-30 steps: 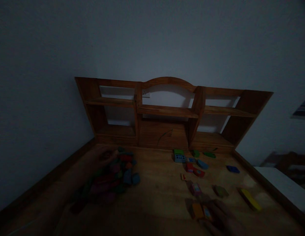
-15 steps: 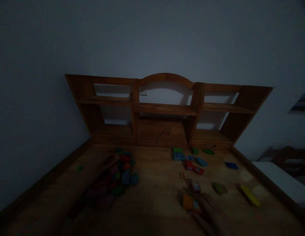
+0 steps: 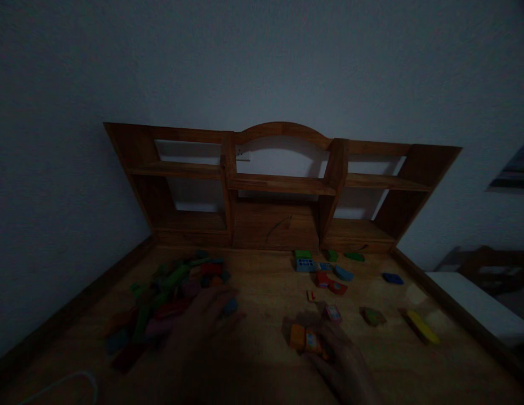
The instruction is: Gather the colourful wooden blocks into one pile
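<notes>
While unlit, shelf unit [image 3: 278, 185] compartments bare.

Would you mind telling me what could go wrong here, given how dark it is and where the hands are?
The left hand hovers at the edge of the pile of blocks and might scatter it. The right hand touches the orange block; in this dim light it could nudge the pink block nearby.

The orange block [image 3: 296, 336] is near, the yellow block [image 3: 421, 327] right, the blue block [image 3: 392, 278] far right, on the brown wooden desk [image 3: 265, 292].
</notes>
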